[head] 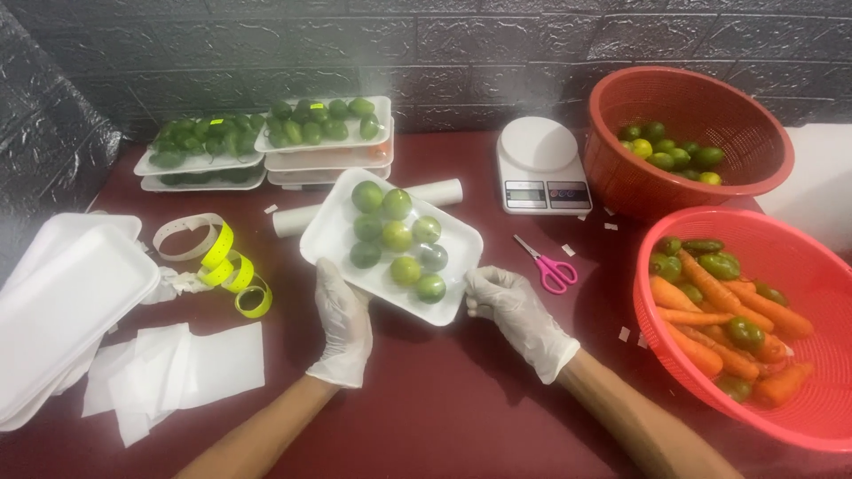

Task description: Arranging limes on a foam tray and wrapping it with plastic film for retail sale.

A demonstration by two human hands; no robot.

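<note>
A white foam tray carries several green limes and is held above a dark red table. My left hand, in a white glove, grips the tray's near left edge. My right hand, also gloved, holds the tray's near right corner. The tray sits tilted, its long side running from far left to near right.
Stacked trays of limes stand at the back. A white kitchen scale, pink scissors, a roll of film, yellow tape rolls, empty foam trays and paper sheets lie around. Two red baskets hold limes, carrots and green fruit.
</note>
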